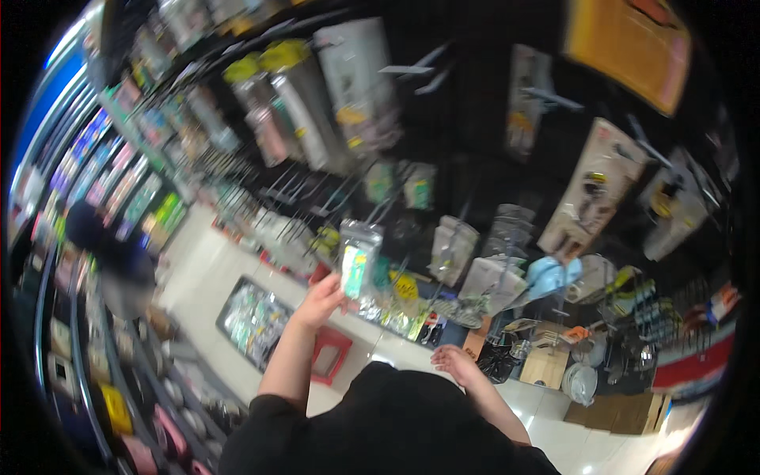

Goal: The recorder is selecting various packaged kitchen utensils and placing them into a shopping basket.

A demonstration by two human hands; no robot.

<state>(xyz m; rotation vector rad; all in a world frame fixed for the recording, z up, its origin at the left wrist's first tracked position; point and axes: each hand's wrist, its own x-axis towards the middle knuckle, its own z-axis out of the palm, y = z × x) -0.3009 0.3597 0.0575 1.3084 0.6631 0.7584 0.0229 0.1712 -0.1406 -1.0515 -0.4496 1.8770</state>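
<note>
My left hand [320,301] is raised in front of a black display wall and grips the lower edge of a small clear packet [357,257] with a green and white card inside. The packet is upright, level with rows of metal hooks. My right hand [454,362] hangs lower, fingers loosely spread, holding nothing, above a shelf of small packaged goods [396,317]. Both forearms come up from my black top at the bottom. The picture is blurred by motion.
Packaged goods hang on the black pegboard wall [475,158]: tall packs [301,119] with yellow tops, grey pouches [451,249]. Kitchenware and wooden boards [546,364] sit lower right. A person in dark clothes [119,261] stands in the aisle at left beside colourful shelves. A red stool [328,352] stands on the white floor.
</note>
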